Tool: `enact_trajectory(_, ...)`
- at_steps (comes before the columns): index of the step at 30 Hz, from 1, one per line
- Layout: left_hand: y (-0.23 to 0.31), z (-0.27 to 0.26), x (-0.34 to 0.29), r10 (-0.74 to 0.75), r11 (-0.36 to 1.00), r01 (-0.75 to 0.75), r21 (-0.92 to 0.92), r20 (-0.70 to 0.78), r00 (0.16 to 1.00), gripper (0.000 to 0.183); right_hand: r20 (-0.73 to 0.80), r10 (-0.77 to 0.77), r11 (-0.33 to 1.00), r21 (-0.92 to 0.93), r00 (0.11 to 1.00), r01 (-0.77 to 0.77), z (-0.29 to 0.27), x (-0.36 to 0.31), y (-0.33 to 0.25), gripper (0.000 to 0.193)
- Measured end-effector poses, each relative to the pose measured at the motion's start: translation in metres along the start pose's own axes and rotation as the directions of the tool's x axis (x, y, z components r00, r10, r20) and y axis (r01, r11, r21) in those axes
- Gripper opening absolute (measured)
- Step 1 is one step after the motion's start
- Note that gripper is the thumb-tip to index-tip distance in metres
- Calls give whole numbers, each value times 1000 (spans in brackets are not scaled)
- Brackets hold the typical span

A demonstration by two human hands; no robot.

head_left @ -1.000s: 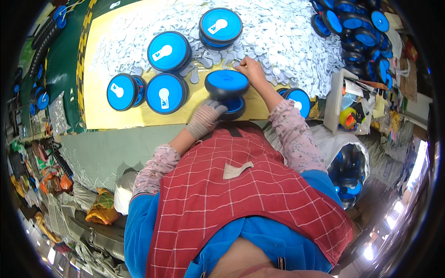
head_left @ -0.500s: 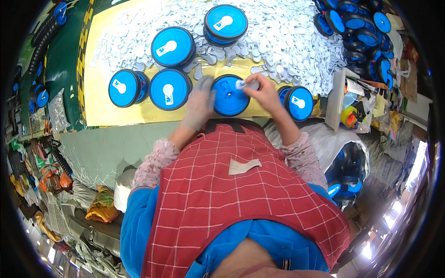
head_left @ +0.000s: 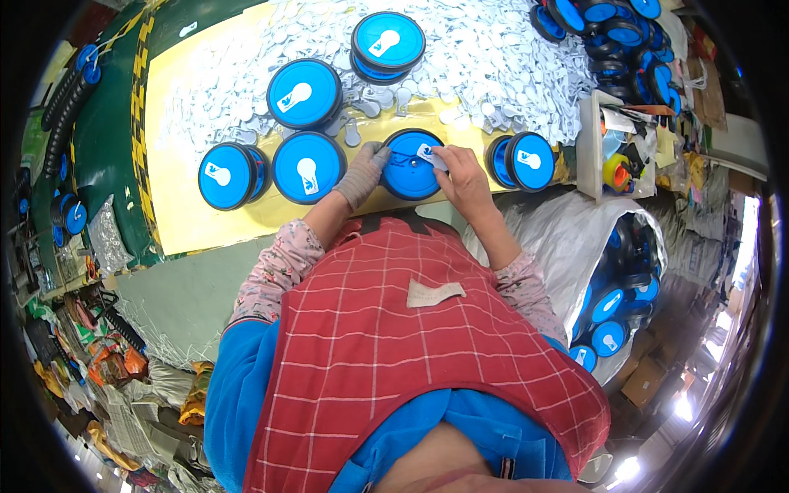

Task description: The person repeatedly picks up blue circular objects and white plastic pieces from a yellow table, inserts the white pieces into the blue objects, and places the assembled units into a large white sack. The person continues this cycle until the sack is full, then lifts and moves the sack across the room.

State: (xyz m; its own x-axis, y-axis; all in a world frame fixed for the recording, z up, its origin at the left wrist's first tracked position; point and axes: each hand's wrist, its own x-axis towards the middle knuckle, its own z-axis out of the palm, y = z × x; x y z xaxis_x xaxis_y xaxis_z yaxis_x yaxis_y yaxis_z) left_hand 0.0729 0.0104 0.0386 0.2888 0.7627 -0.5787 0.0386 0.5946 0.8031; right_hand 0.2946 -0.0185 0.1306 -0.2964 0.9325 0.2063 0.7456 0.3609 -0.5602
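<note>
A blue wheel with a black rim lies face up on the yellow work surface in front of me, a small bolt at its centre. Gloved in grey, my left hand grips its left edge. In the fingertips of my right hand is a white keyhole-shaped sticker, held over the wheel's upper right face and partly hidden by the fingers. To the left stand other blue wheels with such white pieces on their faces. One more wheel pair is at the right.
Loose white keyhole-shaped pieces cover the back of the yellow surface. Blue-and-black wheels are heaped at the back right. A white box of odds and ends borders the right side, above a pale sack holding more wheels.
My right hand has brought the white sticker lower, onto or just above the wheel's face. My left hand has settled against the wheel's left edge. The whole view has shifted slightly.
</note>
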Motion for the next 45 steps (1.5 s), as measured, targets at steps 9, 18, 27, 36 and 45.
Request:
enact_trajectory(9,6,0,-9,123,983,-135,121,99,987,57,-75,-88,994,-77,993,82,37,11,-5,40)
enact_trajectory(18,7,2,-15,171,928,-162,336,2,985,55,562,203,951,81,802,-298,34,73,28,77)
enact_trajectory(27,92,-148,-134,849,440,-427,790,-210,486,38,880,-37,904,232,474,-359,66,128,-9,66)
enact_trajectory(36,72,-337,-86,-108,928,100,360,1,994,51,873,-128,944,252,471,-211,129,135,-39,68)
enact_trajectory(45,58,-268,18,-144,838,-174,518,517,844,79,-65,259,959,134,964,-249,-103,-66,-79,47)
